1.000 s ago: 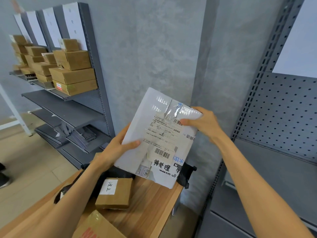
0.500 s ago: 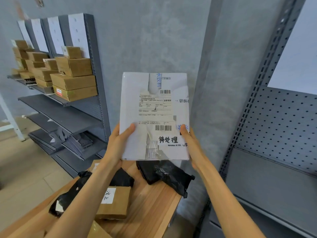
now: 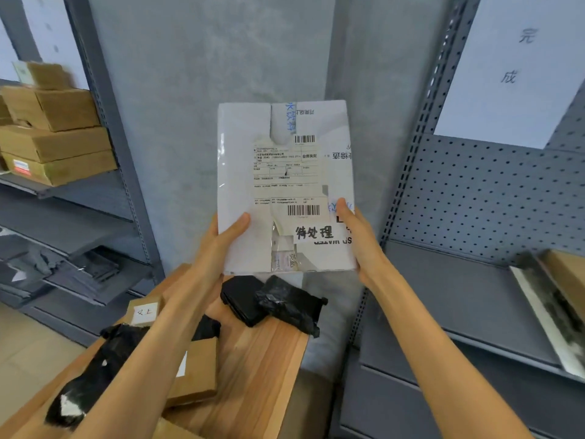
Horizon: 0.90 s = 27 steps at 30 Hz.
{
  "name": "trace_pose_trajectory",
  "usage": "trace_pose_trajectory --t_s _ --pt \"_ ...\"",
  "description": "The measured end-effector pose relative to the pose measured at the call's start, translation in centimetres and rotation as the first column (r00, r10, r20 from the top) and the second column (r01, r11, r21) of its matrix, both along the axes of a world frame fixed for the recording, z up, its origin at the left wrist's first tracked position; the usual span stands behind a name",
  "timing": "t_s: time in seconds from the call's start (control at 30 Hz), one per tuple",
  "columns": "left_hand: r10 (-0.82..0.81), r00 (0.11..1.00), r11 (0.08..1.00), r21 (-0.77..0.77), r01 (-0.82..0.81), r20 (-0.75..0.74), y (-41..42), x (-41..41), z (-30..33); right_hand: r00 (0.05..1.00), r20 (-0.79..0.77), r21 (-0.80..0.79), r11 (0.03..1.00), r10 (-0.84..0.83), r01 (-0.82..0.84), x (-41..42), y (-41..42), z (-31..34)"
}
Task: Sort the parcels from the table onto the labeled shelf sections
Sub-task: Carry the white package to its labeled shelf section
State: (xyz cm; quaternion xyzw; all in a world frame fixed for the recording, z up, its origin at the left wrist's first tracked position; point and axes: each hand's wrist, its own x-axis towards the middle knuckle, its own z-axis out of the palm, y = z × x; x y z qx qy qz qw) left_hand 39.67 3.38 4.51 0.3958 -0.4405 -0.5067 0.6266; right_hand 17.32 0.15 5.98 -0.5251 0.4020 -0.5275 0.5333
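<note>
I hold a flat white parcel (image 3: 285, 185) upright in front of the grey wall, its shipping label and a handwritten sticker facing me. My left hand (image 3: 221, 245) grips its lower left edge with the thumb on the front. My right hand (image 3: 354, 236) grips the lower right edge the same way. Below it, on the wooden table (image 3: 259, 375), lie a black bagged parcel (image 3: 275, 301), a brown box (image 3: 196, 372) and another black bag (image 3: 95, 375) partly under my left arm.
A grey shelf unit (image 3: 474, 296) with a pegboard back and a white label sheet (image 3: 512, 64) stands at the right, with a parcel (image 3: 554, 305) at its far edge. At the left, another shelf unit (image 3: 95, 191) carries stacked brown boxes (image 3: 53, 137).
The parcel was turned from a tilt to upright and raised. My right hand shifted from its top corner to its lower right edge. The view swung right toward the right shelf.
</note>
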Motion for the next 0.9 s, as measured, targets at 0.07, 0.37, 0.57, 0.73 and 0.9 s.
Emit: trace_pose_trajectory --t_s 0.07,0.37,0.57,0.73,0.9 --pt "-0.026 1.0 1.0 -0.016 0.026 0.014 -0.5 -1.0 0.0 0.998 -0.007 -0.005 0.998 -0.067 0.067 -1.1 0.5 0.3" --pt "-0.127 0.989 0.987 -0.09 0.134 0.076 -0.4 -9.1 1.7 0.934 -0.047 -0.15 0.927 -0.355 0.344 -8.4 5.6 2.3" --pt "-0.184 0.973 0.969 -0.142 0.204 0.141 2.0 -16.1 4.4 0.895 -0.019 -0.196 0.879 -0.446 0.435 -15.2 9.9 4.4" --pt "-0.251 0.956 0.949 -0.157 0.274 0.149 5.3 -22.9 6.0 0.862 0.01 -0.206 0.843 -0.506 0.497 -22.1 14.5 5.5" --pt "-0.33 0.929 0.917 -0.178 0.358 0.17 10.2 -31.2 6.9 0.844 0.001 -0.232 0.821 -0.536 0.521 -29.9 21.3 6.1"
